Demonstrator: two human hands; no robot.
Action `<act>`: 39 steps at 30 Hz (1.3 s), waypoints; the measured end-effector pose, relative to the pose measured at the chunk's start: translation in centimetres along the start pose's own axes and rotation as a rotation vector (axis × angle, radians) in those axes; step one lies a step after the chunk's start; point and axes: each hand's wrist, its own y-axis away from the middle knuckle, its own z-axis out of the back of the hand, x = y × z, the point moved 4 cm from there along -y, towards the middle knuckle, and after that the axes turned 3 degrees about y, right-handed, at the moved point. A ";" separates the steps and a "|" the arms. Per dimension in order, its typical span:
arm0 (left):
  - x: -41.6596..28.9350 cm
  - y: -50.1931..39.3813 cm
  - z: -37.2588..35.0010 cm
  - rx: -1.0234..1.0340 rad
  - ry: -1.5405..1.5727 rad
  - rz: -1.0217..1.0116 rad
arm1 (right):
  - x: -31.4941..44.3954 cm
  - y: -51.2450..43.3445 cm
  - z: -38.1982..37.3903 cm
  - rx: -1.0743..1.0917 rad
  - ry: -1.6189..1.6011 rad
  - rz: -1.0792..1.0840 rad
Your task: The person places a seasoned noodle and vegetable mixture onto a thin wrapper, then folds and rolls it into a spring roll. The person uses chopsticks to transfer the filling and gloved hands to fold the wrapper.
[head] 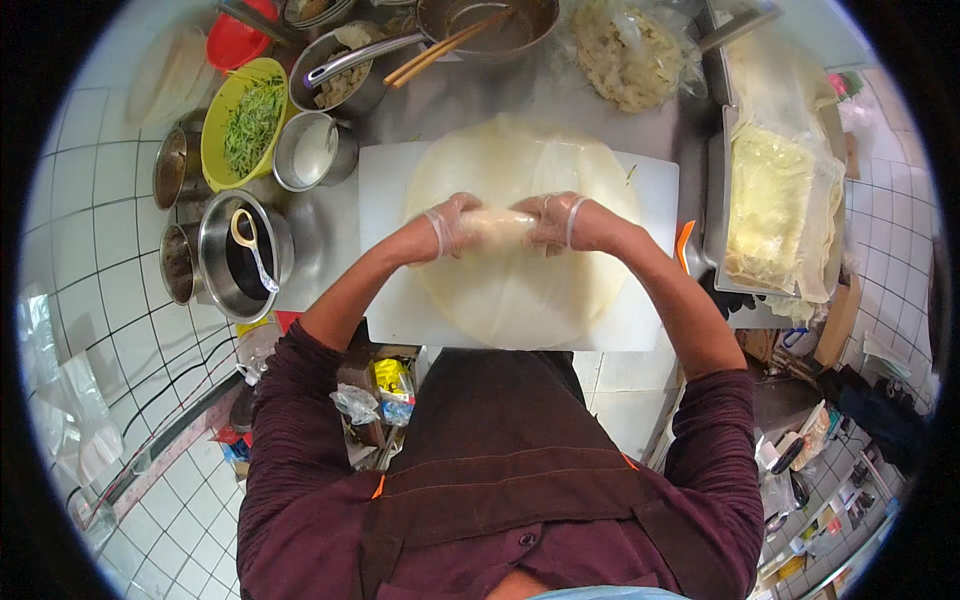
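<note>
A thin, round, pale food sheet (pixel 517 300), like bean curd skin or dough, lies spread over a white cutting board (pixel 384 225) and reaches its front edge. Across its middle lies a short, pale, plump roll (pixel 498 223). My left hand (pixel 454 225), in a clear plastic glove, grips the roll's left end. The other end is in my right hand (pixel 553 219), gloved the same way. Both hands' fingers curl around the far side. What is inside the roll cannot be made out.
On the left stand a yellow bowl of green shreds (pixel 251 127), a steel pot of white contents (pixel 311 154) and a steel bowl with a spoon (pixel 244 255). Chopsticks (pixel 450 46) rest across a pan (pixel 525 45) behind. A tray (pixel 721 225) of pale sheets (pixel 772 202) stands right.
</note>
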 end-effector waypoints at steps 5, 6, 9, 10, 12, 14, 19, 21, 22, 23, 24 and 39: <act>-1.4 1.6 -0.3 -0.376 -0.734 -0.101 | -0.1 -0.4 -0.9 -0.213 0.167 0.040; -2.2 1.7 -0.7 -0.405 -0.853 -0.193 | -0.1 -0.5 -1.0 -0.199 0.145 0.006; -3.6 1.7 -2.5 -0.433 -1.066 -0.444 | 0.5 0.3 -1.0 -0.472 0.362 0.068; -3.6 1.6 -3.2 -0.411 -1.141 -0.495 | 0.9 0.6 -1.5 -0.527 0.398 0.157; -3.3 0.7 -3.5 -0.350 -1.064 -0.467 | 1.5 1.3 -2.7 -0.629 0.486 0.347; -2.8 0.0 -3.6 -0.299 -1.050 -0.438 | 1.4 1.6 -3.8 -0.675 0.610 0.384; -2.7 -0.3 -2.1 -0.259 -0.975 -0.527 | 0.1 1.0 -4.1 -0.620 0.640 0.291; -2.7 -0.3 -1.4 -0.232 -0.895 -0.477 | 0.1 0.5 -3.2 -0.584 0.529 0.327; -2.7 -0.1 -0.9 -0.232 -0.841 -0.479 | 0.1 0.2 -2.6 -0.554 0.475 0.345; -2.4 0.0 -0.4 -0.219 -0.764 -0.433 | -0.1 -0.4 -2.1 -0.445 0.339 0.276; -2.2 0.1 0.2 -0.224 -0.677 -0.430 | -0.3 -1.0 -1.4 -0.327 0.207 0.211; 11.4 13.0 -2.0 -0.187 0.738 0.059 | 11.7 -13.4 -5.9 0.700 -0.099 -0.172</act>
